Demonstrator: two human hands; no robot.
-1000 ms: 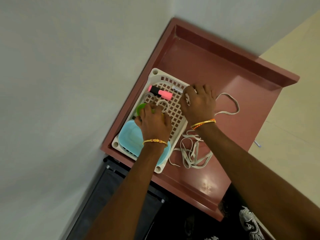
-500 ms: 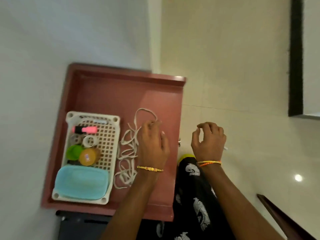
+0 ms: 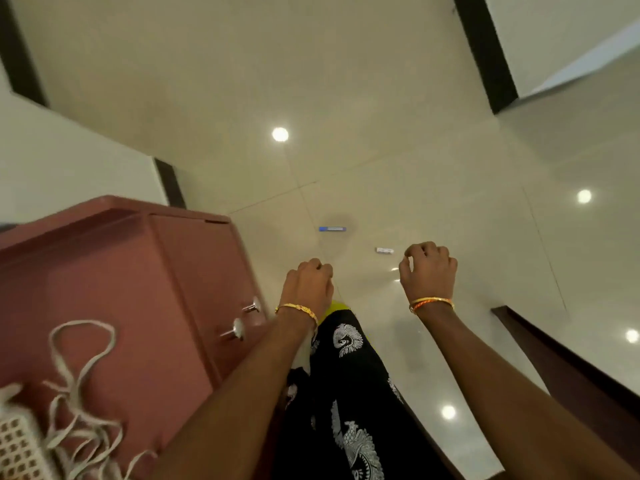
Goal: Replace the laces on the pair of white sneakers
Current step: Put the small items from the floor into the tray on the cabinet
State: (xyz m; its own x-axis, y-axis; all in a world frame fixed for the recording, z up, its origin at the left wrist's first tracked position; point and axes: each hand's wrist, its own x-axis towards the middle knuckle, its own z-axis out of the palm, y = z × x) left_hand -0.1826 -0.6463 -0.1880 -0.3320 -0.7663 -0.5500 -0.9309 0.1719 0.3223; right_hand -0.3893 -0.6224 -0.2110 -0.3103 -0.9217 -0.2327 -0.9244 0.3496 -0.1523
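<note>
A tangle of off-white laces (image 3: 78, 407) lies on top of the maroon cabinet (image 3: 114, 271) at the lower left, beside the corner of a white perforated basket (image 3: 17, 448). My left hand (image 3: 306, 287) hangs in the air past the cabinet's front, fingers loosely curled, holding nothing. My right hand (image 3: 427, 268) is raised over the floor, fingers curled with the thumb near the fingertips; nothing shows in it. No sneakers are in view.
Two metal knobs (image 3: 244, 320) stick out of the cabinet front. On the glossy cream floor lie a blue pen (image 3: 332, 229) and a small white cap (image 3: 384, 250). A dark wooden edge (image 3: 568, 368) runs at the right. My black patterned clothing (image 3: 346, 393) fills the bottom centre.
Both hands left the basket and laces and drew back off the cabinet. The view swung right and away, so the floor fills the frame and the basket is almost out of sight.
</note>
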